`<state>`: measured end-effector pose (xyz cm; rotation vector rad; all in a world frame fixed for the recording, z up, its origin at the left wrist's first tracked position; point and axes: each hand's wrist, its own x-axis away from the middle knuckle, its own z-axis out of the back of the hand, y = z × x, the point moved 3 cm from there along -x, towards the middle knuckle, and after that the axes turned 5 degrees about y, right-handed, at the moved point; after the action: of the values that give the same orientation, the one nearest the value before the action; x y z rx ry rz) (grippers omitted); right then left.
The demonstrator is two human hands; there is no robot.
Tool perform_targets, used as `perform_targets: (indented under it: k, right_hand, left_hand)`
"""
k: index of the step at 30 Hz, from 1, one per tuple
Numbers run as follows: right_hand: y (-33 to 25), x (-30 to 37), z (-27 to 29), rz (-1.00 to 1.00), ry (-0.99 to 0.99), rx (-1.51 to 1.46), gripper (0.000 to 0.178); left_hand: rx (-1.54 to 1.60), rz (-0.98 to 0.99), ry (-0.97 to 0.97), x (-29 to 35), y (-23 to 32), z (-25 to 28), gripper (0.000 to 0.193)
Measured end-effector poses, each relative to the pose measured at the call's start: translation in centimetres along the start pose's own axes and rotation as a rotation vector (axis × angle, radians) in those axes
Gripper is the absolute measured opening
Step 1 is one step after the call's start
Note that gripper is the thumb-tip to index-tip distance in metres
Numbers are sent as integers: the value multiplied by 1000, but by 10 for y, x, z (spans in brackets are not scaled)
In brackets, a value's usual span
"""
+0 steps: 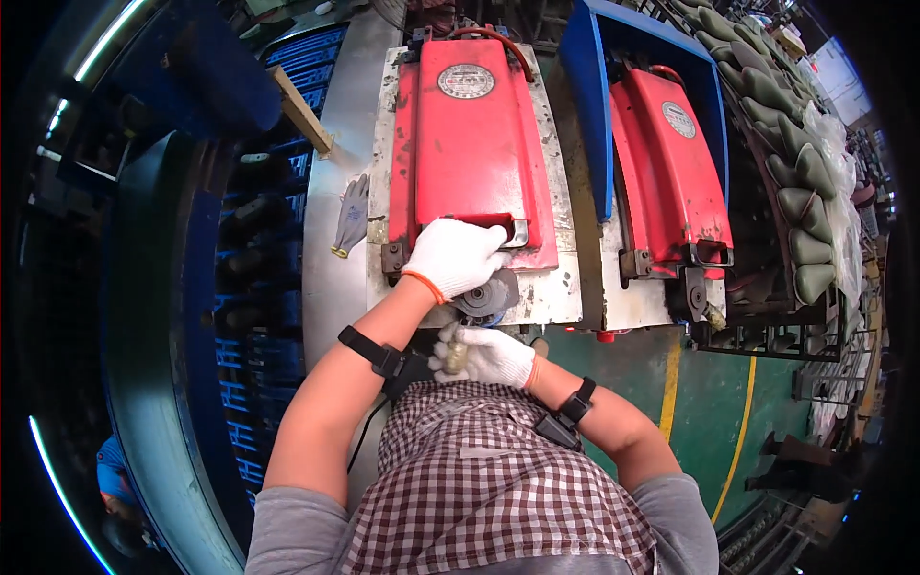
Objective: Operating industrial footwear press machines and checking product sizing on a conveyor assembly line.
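Observation:
My left hand (456, 257), in a white knit glove with an orange cuff, is closed over the dark metal handle (519, 233) at the near end of a red machine cover (470, 144). The cover lies lowered on a pale worktop. Just below that hand, a dark round clamp-like fitting (482, 295) sticks out at the worktop's front edge. My right hand (494, 356), gloved in white too, is held close to my checked apron (498, 479). Its fingers are curled in around a small tan-brown patch; whether that is an object or soiled glove cannot be made out.
A second red cover (676, 144) stands to the right inside a blue metal hood (596, 115). A grey glove (353, 215) lies on the metal ledge at left. Blue racks (264, 287) run farther left. Several green shoe-shaped forms (803, 211) fill a rack at right.

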<state>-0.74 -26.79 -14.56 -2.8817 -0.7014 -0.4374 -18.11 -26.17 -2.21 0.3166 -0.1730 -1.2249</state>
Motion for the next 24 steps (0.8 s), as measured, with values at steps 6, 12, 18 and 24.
perform_targets:
  k: [6,12,18,24]
  right_hand:
    - [-54,83,14,-62,433,352,35]
    - [-137,215,20,717,1099,1423,25]
    - [-195,370,34,1061,2057,1912,26]
    - [-168,375,65,507,2176,1545,47]
  left_hand:
    - [-19,-52,133,5,-2,-7,33]
    - [242,86,320,2,17,9,20]
    - [579,12,596,-23,81,-7,17]
    - [474,-149,354,-81,177,-40,35]
